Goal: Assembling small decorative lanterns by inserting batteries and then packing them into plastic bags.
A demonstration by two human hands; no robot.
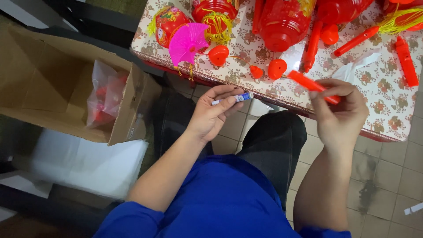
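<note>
Pinching a small blue-and-white battery (233, 98), left hand (210, 115) is hovering over the lap; right hand (338, 115) is gripping a red handle stick (313, 86) at the worktop (374, 88) edge; battery-loading looks underway; aligning comes next.

The bench (379, 88), covered in a floral cloth, filled the upper right of the frame. On it lay red lanterns (282, 22), a pink fan (187, 42), red caps (276, 68) and red sticks (405, 61). A cardboard box (53, 83) sat on the floor at left.
</note>
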